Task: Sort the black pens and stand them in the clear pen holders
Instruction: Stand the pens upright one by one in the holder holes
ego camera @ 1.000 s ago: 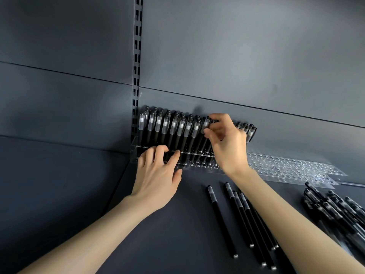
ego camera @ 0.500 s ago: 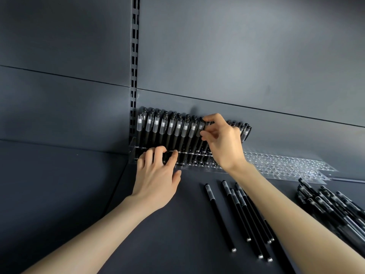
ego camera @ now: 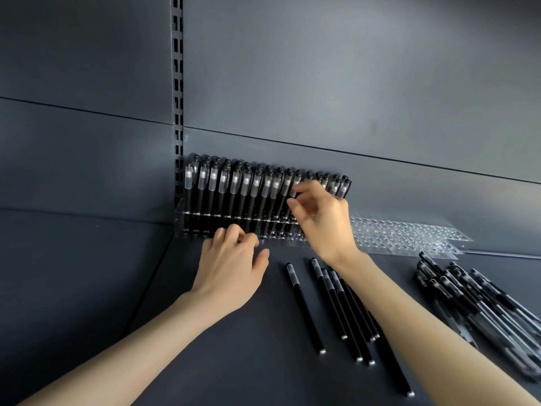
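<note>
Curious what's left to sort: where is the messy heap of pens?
In the head view, the heap of pens lies far right on the shelf, just in front of the empty clear holder.

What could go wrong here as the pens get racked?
The right hand works among tightly packed, leaning black capped pens in the clear perforated pen holder; a nudge could tip neighbours. The right forearm hangs over the loose slim black pens on the dark grey shelf and could roll them.
</note>
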A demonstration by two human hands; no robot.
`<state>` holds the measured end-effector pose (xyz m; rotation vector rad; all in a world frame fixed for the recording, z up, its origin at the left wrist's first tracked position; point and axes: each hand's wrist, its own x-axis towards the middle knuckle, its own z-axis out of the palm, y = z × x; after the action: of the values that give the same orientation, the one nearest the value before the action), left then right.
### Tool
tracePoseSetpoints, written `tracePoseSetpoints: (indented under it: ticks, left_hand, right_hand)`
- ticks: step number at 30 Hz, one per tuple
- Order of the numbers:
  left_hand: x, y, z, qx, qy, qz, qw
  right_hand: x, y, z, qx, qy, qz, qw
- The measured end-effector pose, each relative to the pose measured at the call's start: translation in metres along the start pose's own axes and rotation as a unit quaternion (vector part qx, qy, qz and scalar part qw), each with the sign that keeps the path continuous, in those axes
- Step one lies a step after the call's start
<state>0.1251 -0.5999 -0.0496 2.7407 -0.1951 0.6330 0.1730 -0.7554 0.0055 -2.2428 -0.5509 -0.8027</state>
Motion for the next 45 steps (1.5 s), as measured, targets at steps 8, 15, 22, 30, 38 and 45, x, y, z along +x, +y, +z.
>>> tracePoseSetpoints:
  ticks: [8, 15, 22, 30, 38, 45]
  left_hand:
    - [-0.025, 0.065, 0.000, 0.012, -0.130, -0.024, 0.991]
    - [-0.042, 0.117, 0.014, 0.024, -0.120, -0.103, 0.987]
    - [-0.033, 0.129, 0.011, -0.131, -0.146, -0.199, 0.960]
    - [-0.015, 0.124, 0.003, -0.142, -0.176, -0.228, 0.947]
    - [-0.029, 0.113, -0.001, -0.249, -0.132, -0.213, 0.936]
    - [-0.041, 0.114, -0.023, -0.409, -0.091, -0.104, 0.902]
  right_hand:
    - [-0.050, 0.046, -0.045, 0.006, -0.148, 0.033, 0.988]
    - [-0.084, 0.084, -0.068, -0.069, -0.356, 0.013, 0.932]
    - [-0.091, 0.089, -0.069, -0.038, -0.359, 0.005, 0.933]
    - [-0.094, 0.085, -0.066, -0.052, -0.361, -0.010, 0.931]
    - [-0.095, 0.082, -0.068, 0.011, -0.304, 0.005, 0.953]
    - [-0.065, 0.035, -0.077, 0.364, -0.175, 0.114, 0.908]
